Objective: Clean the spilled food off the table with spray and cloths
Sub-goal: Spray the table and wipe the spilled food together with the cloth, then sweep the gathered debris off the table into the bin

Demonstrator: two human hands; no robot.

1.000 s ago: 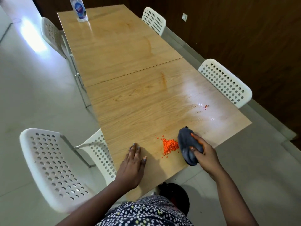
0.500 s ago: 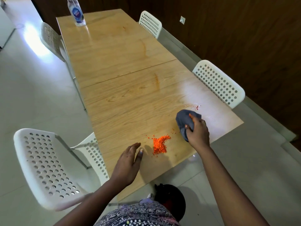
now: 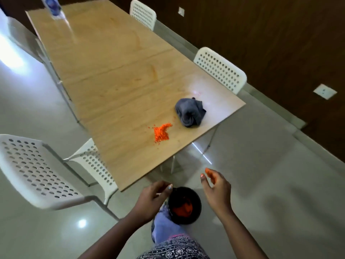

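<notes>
Both arms reach fwd and down, bare forearms coming in from the bottom edge. Left hand (image 3: 152, 200) is loosely curled w/ the thumb tip up, not gripping anything afaict. Right hand (image 3: 216, 189) is up a bit higher, fingers relaxed and slightly spread, holding nothing, w/ orange smudges on the fingertips (image 3: 208, 171). The two hands are apart, no contact btw them.

The spray bottle (image 3: 53, 7), far beyond the fingers at the bench's far end, was blurred and cut off by the top edge. The left hand (image 3: 152, 200) hid part of the black bowl's (image 3: 194, 206) rim. Both forearms left the picture below.
</notes>
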